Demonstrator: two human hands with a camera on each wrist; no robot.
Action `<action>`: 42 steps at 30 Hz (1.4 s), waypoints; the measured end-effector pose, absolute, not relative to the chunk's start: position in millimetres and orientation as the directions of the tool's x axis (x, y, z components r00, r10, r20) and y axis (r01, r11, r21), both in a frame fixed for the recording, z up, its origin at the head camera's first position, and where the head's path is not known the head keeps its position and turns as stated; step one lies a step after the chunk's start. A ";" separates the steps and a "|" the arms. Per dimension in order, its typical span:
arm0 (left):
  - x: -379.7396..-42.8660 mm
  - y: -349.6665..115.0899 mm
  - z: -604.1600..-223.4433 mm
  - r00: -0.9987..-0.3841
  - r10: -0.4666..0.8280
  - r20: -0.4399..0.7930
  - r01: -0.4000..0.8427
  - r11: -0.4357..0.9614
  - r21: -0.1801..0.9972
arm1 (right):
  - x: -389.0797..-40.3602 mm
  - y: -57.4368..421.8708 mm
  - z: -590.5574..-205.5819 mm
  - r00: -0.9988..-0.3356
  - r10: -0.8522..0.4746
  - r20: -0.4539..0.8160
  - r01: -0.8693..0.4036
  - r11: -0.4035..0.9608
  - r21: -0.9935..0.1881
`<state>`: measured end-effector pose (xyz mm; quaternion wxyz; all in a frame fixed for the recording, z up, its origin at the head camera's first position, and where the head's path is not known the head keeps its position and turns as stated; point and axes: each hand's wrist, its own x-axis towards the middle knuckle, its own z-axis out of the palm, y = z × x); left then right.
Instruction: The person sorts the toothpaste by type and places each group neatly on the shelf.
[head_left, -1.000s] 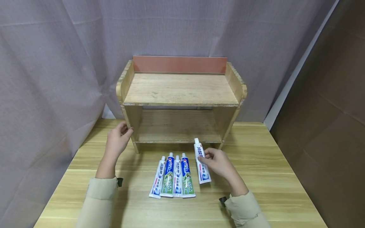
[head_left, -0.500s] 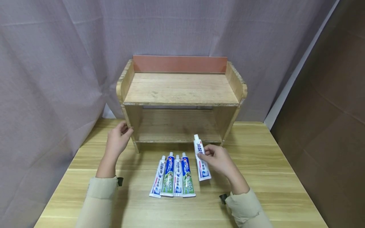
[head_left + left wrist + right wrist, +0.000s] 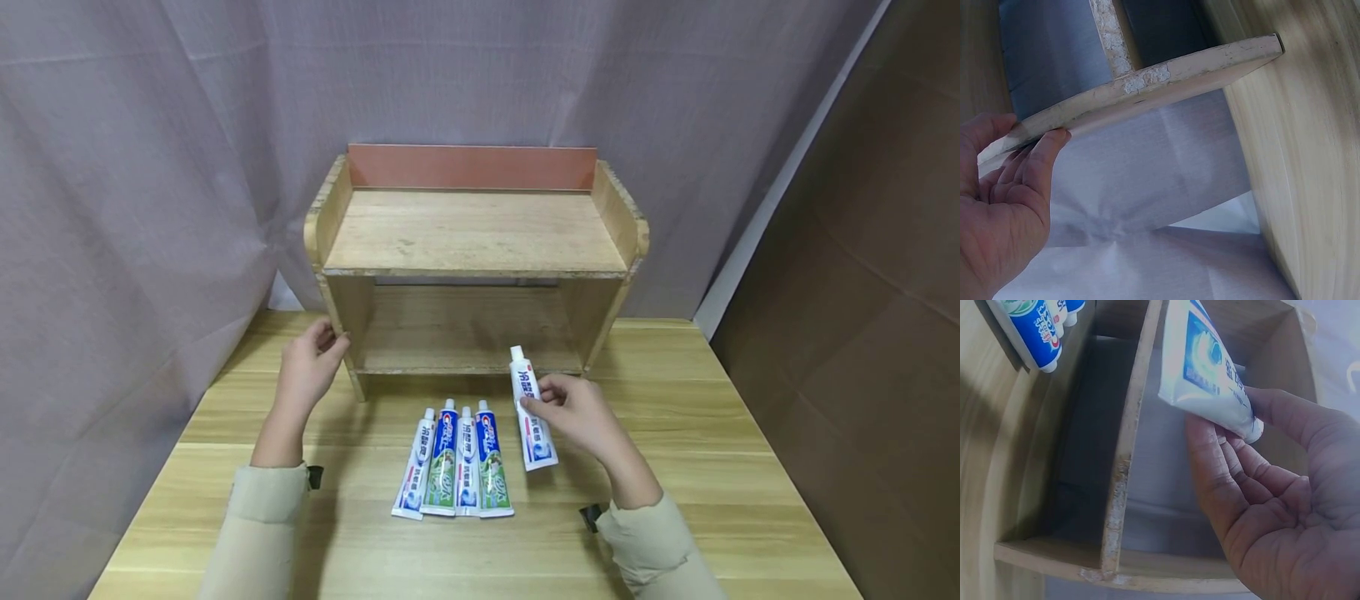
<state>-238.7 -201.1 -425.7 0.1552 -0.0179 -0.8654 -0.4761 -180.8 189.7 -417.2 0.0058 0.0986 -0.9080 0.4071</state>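
Toward the far edge of the wooden table [image 3: 750,500], a two-tier wooden shelf [image 3: 480,237] stands facing the near edge; the only clear recent change is by its right half. Right hand [image 3: 581,417]: thumb and fingers clamped on a white toothpaste tube [image 3: 534,433], held off the tabletop. Over the last second, hand and tube have crept a little away from the table's near edge, closer to the lower board [image 3: 442,333]; seen from the head, the tube's cap now overlaps that board's front edge. Whether the cap is above the board or just in front of it, cannot tell. Left hand [image 3: 309,367] unchanged: thumb and fingers pinching the front edge of the left side panel [image 3: 1210,61], toward the table's left edge. Row between shelf and near edge also unchanged, caps toward the far edge, close side by side; from the left: outer white tube [image 3: 415,471], first Crest tube [image 3: 444,462], inner white tube [image 3: 467,467], second Crest tube [image 3: 492,467]. Judgement: the small shift fits carrying one tube toward the shelf, a step under way but unfinished, since the tube is not set down; the left hand appears to steady the shelf.
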 end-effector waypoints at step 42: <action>-236.9 -200.8 -429.0 -0.937 -0.112 0.332 0.216 0.562 0.799 | -190.0 195.8 -356.4 -0.958 -0.197 0.209 -0.287 0.623 -0.728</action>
